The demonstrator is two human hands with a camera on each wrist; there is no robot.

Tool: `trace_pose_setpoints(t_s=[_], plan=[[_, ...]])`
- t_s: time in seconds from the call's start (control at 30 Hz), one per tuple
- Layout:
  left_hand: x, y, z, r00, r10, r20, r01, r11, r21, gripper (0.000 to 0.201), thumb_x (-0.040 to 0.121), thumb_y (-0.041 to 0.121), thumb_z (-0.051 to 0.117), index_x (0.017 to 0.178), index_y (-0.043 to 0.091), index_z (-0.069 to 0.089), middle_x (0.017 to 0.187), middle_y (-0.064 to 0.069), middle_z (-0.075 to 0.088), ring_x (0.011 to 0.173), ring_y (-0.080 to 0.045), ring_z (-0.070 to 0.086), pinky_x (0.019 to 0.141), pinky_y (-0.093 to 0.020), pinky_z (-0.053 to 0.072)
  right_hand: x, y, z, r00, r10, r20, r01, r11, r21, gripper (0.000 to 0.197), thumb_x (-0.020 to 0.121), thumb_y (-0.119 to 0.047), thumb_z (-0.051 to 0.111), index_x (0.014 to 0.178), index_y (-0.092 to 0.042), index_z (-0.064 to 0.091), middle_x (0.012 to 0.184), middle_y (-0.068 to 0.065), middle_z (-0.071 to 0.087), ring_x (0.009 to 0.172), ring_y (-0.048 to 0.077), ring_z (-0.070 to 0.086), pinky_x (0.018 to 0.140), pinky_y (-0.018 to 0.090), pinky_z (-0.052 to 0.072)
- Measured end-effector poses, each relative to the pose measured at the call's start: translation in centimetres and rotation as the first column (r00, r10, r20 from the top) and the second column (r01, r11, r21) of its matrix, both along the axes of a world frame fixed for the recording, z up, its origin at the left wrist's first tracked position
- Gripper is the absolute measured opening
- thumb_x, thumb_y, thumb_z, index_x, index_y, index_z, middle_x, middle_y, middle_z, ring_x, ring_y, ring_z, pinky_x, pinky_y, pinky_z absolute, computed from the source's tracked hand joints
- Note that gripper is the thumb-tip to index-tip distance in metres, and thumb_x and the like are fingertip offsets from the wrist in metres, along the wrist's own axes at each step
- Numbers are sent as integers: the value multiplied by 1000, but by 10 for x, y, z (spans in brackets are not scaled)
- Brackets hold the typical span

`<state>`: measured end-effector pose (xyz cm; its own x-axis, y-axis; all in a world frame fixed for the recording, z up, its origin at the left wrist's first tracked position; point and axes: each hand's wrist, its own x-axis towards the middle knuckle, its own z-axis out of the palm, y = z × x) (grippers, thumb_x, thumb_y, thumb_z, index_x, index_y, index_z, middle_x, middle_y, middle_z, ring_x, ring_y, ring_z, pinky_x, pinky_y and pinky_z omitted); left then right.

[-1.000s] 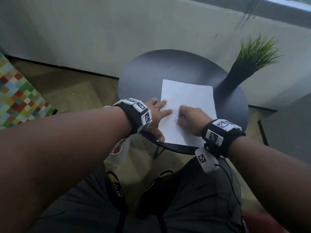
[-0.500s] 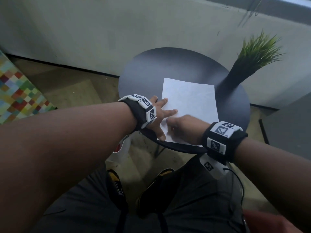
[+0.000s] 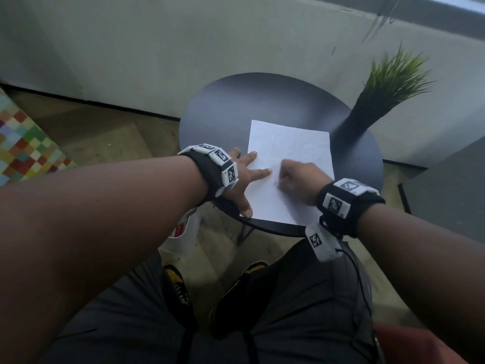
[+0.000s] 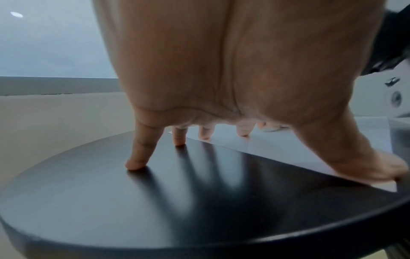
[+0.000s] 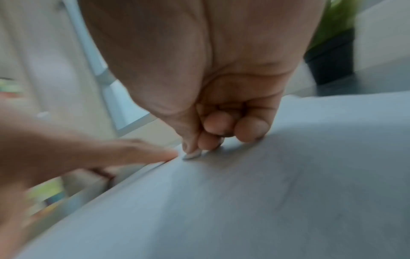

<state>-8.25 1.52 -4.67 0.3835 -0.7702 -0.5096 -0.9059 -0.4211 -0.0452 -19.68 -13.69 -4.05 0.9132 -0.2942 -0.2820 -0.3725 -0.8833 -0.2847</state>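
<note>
White rectangular paper sheet (image 3: 288, 151) lies at the near edge of the round black table (image 3: 223, 114), pinned by the splayed, straight-fingered left hand (image 3: 240, 177), apparently so the clenched, empty right hand (image 3: 299, 179) can rub it flat.

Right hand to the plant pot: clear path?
Probably yes: the right hand sits curled on the paper, the plant pot stands just beyond the sheet's far right corner, nothing between them.

The sheet of paper (image 3: 288, 148) is white and matt, faintly crinkled across its face. The round counter (image 3: 236, 109) beneath it is dark and smooth, with a soft satin sheen that gives dim reflections. The vase (image 3: 351, 127) looks matt black, and its grass tuft (image 3: 393, 77) reads as plastic. The wrist straps (image 3: 203, 174) are black cloth carrying hard white plastic tiles.
</note>
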Motion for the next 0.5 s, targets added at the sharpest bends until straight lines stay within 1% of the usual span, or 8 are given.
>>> trace_pose_setpoints(t_s=[0.03,0.07,0.13,0.2,0.27,0.33,0.4,0.5], plan=[[-1,0,1,1000,4,2,-4,1000,1,117,65,79,70,154,52,-2,168,-3,-6,148,-39,8,108,-58,33,3,-11,0,994,-114,1,114,994,5,11,89,-29,59,95,-19,60,95,2,63,89,23,57,70,29,39],[-1,1,2,1000,12,-1,-12,1000,-1,117,66,80,69,154,52,-1,168,-2,-5,149,-37,8,109,-57,32,6,-18,-1,985,-172,-12,172,985,12,13,89,-30,60,94,-18,59,97,4,64,88,23,56,69,30,38],[-1,1,7,999,40,-15,-40,999,-26,112,69,81,66,156,48,4,168,0,0,150,-34,10,110,-53,32,8,-21,-3,981,-194,-25,195,981,19,14,90,-29,59,95,-17,58,97,5,63,86,23,55,65,30,36],[3,2,11,998,63,-27,-65,996,-68,108,72,79,65,158,40,12,167,-1,10,149,-30,15,110,-49,33,5,-16,-3,981,-193,-10,194,980,35,15,92,-29,56,96,-15,55,92,6,62,83,25,55,60,30,36],[6,3,11,997,69,-15,-70,994,-89,112,70,78,68,158,36,13,164,-4,15,147,-29,17,108,-49,35,1,-12,-2,985,-171,-18,171,985,23,15,93,-30,55,97,-16,54,88,5,59,83,25,54,60,31,35],[5,6,10,997,76,-16,-77,994,-76,118,67,80,69,159,35,10,167,-5,2,148,-31,13,109,-51,34,-2,-12,-1,990,-134,-44,133,991,-11,15,92,-32,56,96,-17,54,89,4,59,84,25,53,63,31,36],[1,8,6,997,75,-31,-76,996,-51,121,67,82,67,159,35,4,168,-1,-13,150,-31,7,110,-57,31,-3,-14,1,990,-121,-71,120,992,-31,16,91,-32,59,96,-17,58,94,3,60,87,23,53,66,30,36],[-3,10,0,996,66,-60,-68,997,-36,127,65,85,65,159,34,-4,167,9,-18,153,-29,-5,110,-71,19,1,-16,3,984,-169,-58,169,986,2,16,89,-29,62,96,-15,62,98,3,62,93,24,56,70,29,40]])
